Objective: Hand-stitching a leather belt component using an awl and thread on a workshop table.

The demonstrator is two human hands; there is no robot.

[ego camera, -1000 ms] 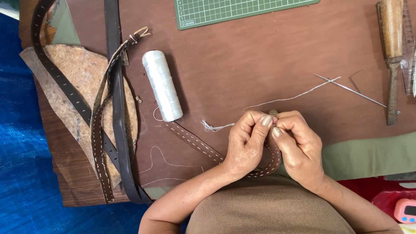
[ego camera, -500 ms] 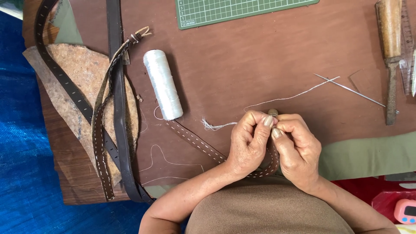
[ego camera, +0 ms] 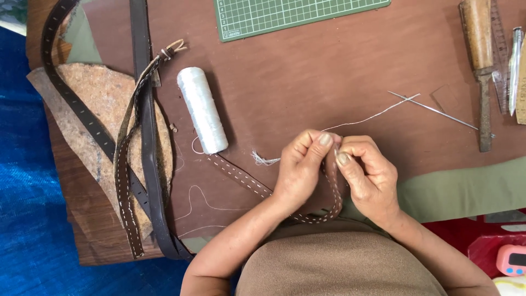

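Your brown surface [ego camera: 329, 71] carries a green cutting mat [ego camera: 296, 16] at the top and dark straps [ego camera: 145, 164] at its left edge. Your left hand [ego camera: 301, 167] and right hand [ego camera: 364, 175] both pinch the stitched leather strap [ego camera: 246, 178] near the front edge. A white thread spool [ego camera: 203, 109] lies just left of them, and a needle [ego camera: 438, 109] to the right.

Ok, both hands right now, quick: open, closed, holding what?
Left hand: closed, pinching the brown white-stitched leather strap.
Right hand: closed, pinching the same strap's end.
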